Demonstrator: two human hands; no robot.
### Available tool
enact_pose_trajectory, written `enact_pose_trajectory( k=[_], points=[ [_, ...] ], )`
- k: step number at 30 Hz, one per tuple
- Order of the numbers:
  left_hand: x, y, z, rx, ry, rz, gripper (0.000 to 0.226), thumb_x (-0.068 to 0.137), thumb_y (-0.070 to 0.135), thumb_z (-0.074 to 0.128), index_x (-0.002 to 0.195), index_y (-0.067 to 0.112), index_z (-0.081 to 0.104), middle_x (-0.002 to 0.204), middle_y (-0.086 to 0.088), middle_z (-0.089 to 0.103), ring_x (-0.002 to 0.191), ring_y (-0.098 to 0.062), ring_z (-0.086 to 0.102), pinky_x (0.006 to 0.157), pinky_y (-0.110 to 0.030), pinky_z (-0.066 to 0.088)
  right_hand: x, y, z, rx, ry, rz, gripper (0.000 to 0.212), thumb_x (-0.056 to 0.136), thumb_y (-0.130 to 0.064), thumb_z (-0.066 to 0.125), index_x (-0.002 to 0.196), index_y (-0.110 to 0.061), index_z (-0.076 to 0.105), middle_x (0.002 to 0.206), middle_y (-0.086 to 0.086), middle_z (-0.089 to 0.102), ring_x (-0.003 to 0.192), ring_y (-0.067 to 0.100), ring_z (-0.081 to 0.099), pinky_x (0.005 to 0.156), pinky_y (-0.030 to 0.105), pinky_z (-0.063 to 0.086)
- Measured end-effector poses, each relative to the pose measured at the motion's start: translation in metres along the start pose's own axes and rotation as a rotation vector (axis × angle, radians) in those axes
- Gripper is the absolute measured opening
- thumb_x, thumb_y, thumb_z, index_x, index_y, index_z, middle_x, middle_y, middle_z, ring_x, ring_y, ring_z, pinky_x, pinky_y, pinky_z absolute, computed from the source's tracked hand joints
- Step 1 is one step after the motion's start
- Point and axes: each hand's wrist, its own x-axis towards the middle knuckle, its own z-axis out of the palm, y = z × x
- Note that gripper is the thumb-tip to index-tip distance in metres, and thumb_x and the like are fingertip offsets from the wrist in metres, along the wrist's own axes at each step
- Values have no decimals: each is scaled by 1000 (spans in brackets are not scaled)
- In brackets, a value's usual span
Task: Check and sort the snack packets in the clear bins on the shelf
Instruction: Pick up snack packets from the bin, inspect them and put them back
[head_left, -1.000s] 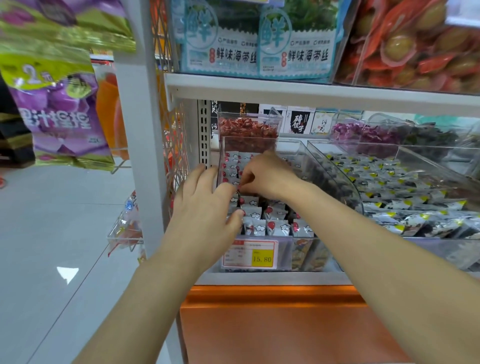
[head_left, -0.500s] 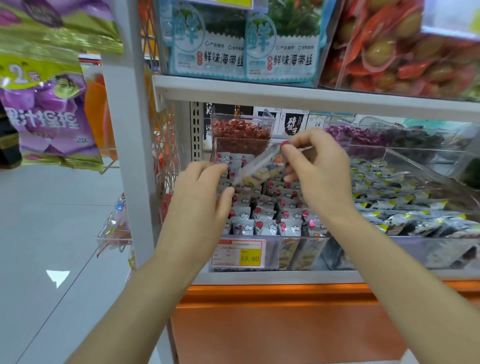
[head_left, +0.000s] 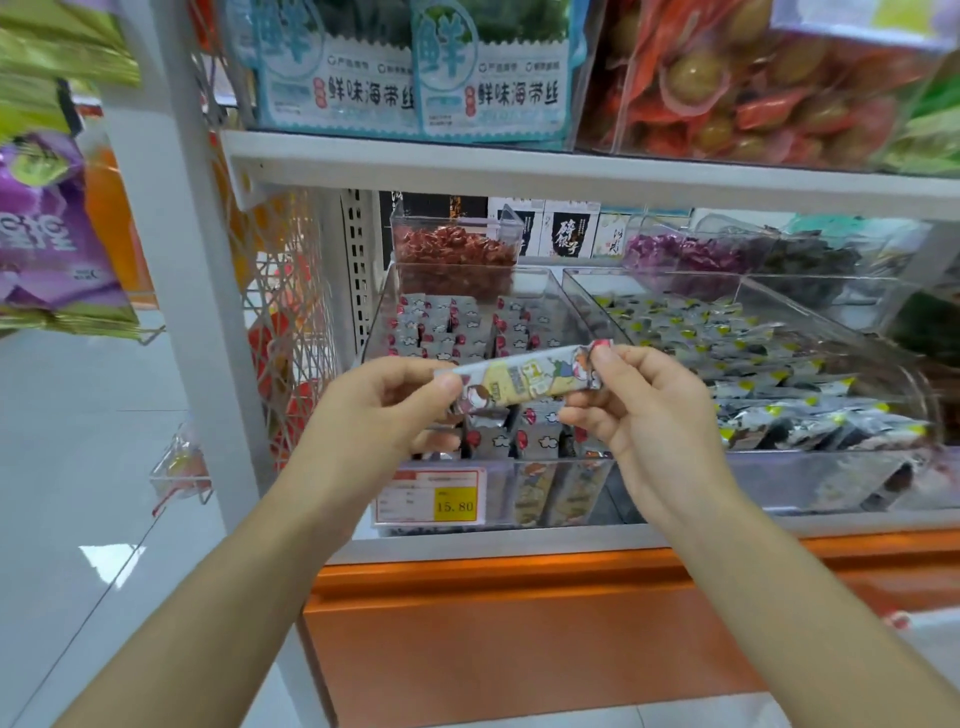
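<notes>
Both your hands pinch one long snack packet (head_left: 527, 380) by its ends, left hand (head_left: 382, 415) on the left end, right hand (head_left: 644, 415) on the right. You hold it nearly level over the near end of the left clear bin (head_left: 376, 322) of small packets (head_left: 441, 332).

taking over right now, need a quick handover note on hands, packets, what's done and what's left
Left hand pinches the left end of one long snack packet; right hand pinches its right end. It is held crosswise in front of the left clear bin, above the rows of grey-and-red packets inside.
Done: that one packet is out for checking.
Left: check it, place it where it belongs, then go through the rest and the neighbouring bin of black-and-yellow packets.
</notes>
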Motion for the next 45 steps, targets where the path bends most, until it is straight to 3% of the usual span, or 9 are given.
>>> enact_pose_trajectory(
  k=[11, 15, 18, 24, 27, 30, 35, 39, 45],
  points=[
    [2, 6, -1, -486, 80, -220, 4, 82, 13, 60, 79, 11, 59, 52, -1, 53, 41, -4, 51, 40, -13, 47, 1, -4, -4, 85, -140, 209, 20, 92, -22, 55, 82, -5, 58, 54, 1, 53, 43, 11, 50, 38, 20, 42],
    [3, 9, 1, -600, 102, -263, 11, 89, 6, 54, 79, 8, 58, 63, -5, 51, 39, -3, 47, 38, -11, 44, 1, -4, -1, 147, -119, 272, 43, 95, -20, 51, 55, -13, 64, 49, 0, 50, 40, 12, 47, 34, 20, 37],
    [4, 10, 3, -641, 116, -268, 14, 90, 1, 51, 80, 7, 58, 63, -6, 48, 39, -4, 47, 39, -11, 43, 0, -5, 0, 162, -113, 256, 29, 95, -19, 51, 69, -9, 56, 49, -1, 52, 42, 11, 50, 36, 20, 40],
    [2, 8, -1, -515, 71, -128, 8, 88, 3, 53, 91, 6, 60, 72, -6, 52, 48, -5, 54, 48, -15, 50, -1, -5, -7, 27, -155, 62, 6, 90, -3, 56, 85, -5, 55, 64, 0, 68, 60, 18, 69, 49, 19, 53],
    [1, 5, -2, -413, 22, -39, 6, 85, 12, 59, 90, 9, 61, 80, -5, 55, 59, -9, 59, 61, -21, 54, -1, -6, -8, -46, -161, -25, 14, 90, 5, 54, 85, -7, 59, 79, 5, 66, 67, 21, 70, 56, 23, 56],
    [0, 3, -3, -268, 14, 25, 23, 69, 31, 67, 83, 14, 61, 78, -4, 63, 69, -14, 67, 71, -28, 55, -2, -6, -5, -65, -199, -26, 24, 88, 13, 47, 77, -7, 54, 90, 10, 65, 76, 20, 71, 64, 27, 58],
    [-1, 0, -2, -131, 48, 74, 28, 66, 33, 68, 84, 15, 58, 79, 0, 72, 83, -22, 71, 77, -34, 56, -4, -4, -3, -58, -242, -54, 12, 81, 4, 53, 77, -7, 54, 101, 16, 65, 91, 25, 69, 70, 32, 59],
    [-2, 1, -2, -91, 36, 81, 31, 63, 36, 71, 84, 15, 59, 83, -3, 73, 83, -22, 71, 78, -37, 55, -5, 0, -5, -308, -175, -170, 4, 87, -9, 63, 88, -13, 65, 95, 11, 67, 89, 25, 67, 73, 37, 59],
    [-4, 3, -2, -12, -39, 114, 27, 80, 16, 69, 103, 26, 62, 94, -1, 61, 84, -21, 67, 73, -28, 56, -5, 0, -5, -318, -98, -183, 14, 85, -12, 65, 70, -10, 66, 72, 2, 68, 72, 16, 68, 59, 26, 57]
  ],
)
